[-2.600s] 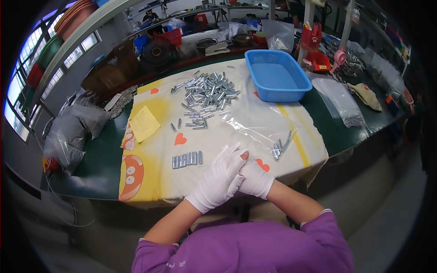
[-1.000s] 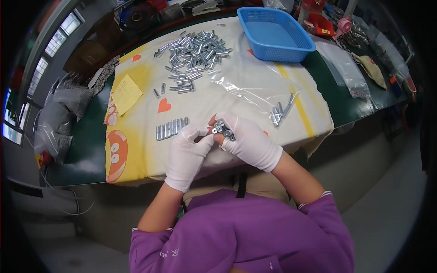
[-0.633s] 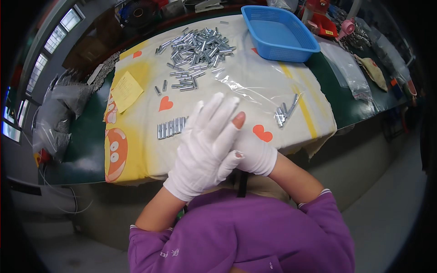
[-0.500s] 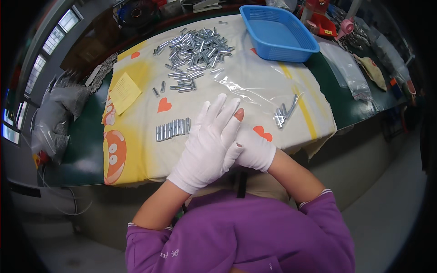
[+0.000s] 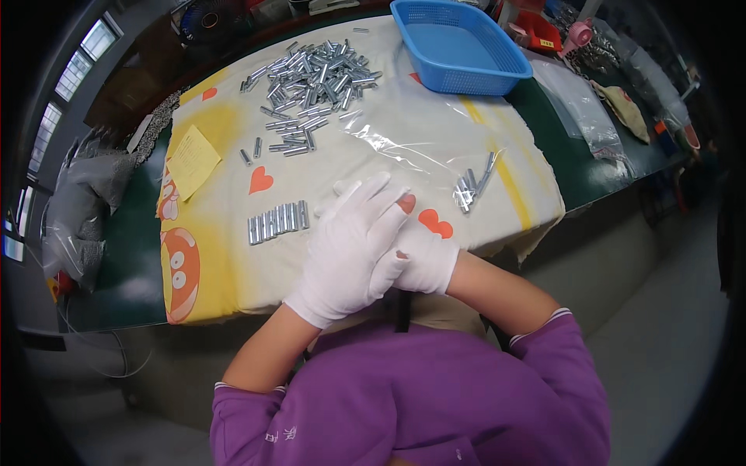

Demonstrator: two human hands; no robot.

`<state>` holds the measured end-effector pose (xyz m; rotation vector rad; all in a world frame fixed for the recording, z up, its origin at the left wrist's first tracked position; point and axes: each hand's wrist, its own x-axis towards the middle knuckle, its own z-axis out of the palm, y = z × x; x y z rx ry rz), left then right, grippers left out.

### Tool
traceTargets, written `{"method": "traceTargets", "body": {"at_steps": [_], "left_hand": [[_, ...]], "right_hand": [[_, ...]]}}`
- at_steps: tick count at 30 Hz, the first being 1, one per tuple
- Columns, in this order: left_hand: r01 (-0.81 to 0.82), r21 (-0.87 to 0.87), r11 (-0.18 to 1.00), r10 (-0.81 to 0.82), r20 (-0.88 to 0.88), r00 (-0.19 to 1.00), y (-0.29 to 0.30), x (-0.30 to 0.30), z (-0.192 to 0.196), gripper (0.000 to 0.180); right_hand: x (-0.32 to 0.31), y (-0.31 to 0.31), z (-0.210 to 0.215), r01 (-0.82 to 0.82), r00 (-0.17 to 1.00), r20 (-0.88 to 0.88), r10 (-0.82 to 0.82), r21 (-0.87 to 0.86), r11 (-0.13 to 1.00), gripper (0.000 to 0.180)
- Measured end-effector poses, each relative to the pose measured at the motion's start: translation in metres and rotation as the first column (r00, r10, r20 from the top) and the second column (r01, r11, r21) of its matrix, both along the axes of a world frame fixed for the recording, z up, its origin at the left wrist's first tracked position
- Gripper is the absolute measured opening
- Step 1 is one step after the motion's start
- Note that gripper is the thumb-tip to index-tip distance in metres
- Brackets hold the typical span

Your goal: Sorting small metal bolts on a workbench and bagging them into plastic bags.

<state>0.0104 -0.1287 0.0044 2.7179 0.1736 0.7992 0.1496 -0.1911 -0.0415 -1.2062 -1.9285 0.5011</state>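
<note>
My left hand (image 5: 342, 248), in a white glove, lies across the back of my right hand (image 5: 428, 255), which wears a white glove too. The left fingers are stretched out close together. A bare fingertip shows through the glove near their ends. Most of the right fingers are hidden under the left hand, so whatever they hold cannot be seen. Just left of the hands is a neat row of short silver metal tubes (image 5: 278, 223) on the cloth. To the right, a few similar but longer-looking metal pieces (image 5: 472, 186) lie in a small heap.
A large pile of metal tubes (image 5: 315, 78) spreads over the far side of the patterned cloth (image 5: 221, 272). Clear plastic film (image 5: 388, 140) lies mid-table. At the back right stands a blue basket (image 5: 466, 81). A yellow paper (image 5: 194, 161) and bagged goods (image 5: 81, 202) are at left.
The left hand has slid slightly down over the right hand, its fingers less spread. Some right fingertips now peek out beyond it. The whole view has shifted a little.
</note>
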Motion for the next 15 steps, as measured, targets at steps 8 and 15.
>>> {"method": "traceTargets", "body": {"at_steps": [8, 15], "left_hand": [[0.03, -0.735, 0.677, 0.362, 0.369, 0.856, -0.007, -0.021, 0.0, 0.09], [0.215, -0.479, 0.851, -0.269, -0.046, 0.962, -0.053, -0.001, -0.004, 0.027]], "right_hand": [[0.014, -0.046, 0.05, -0.074, 0.965, -0.263, -0.013, -0.319, 0.945, 0.024], [0.046, -0.135, 0.019, 0.037, 0.901, -0.298, -0.316, -0.672, 0.74, 0.023]]}}
